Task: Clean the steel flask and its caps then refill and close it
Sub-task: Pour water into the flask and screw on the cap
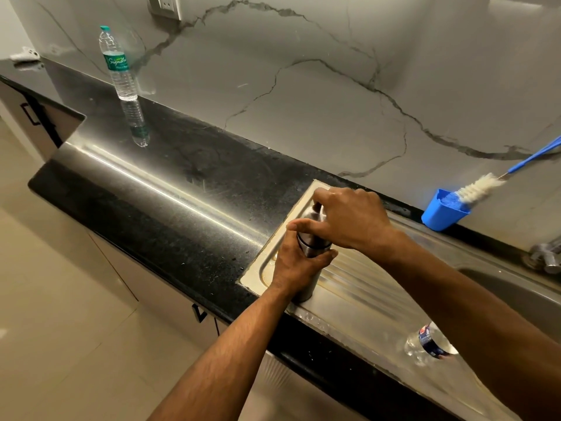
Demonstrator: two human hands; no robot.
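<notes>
Single head-worn wide-angle view, looking forward and down, close over sink drainboard (364,287), tilted horizon

Person, head view: two bare forearms entered from the lower edge, no sleeves, watch or bracelet showing. Left hand (299,262) and right hand (352,220) were ungloved (a possible ring on one right finger, too small to confirm).

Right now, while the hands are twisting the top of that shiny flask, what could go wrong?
The steel flask stands near the corner of the ribbed drainboard, so a hard twist by the right hand might tip it despite the left hand holding it. The right forearm could also knock the plastic bottle beneath it.
</notes>
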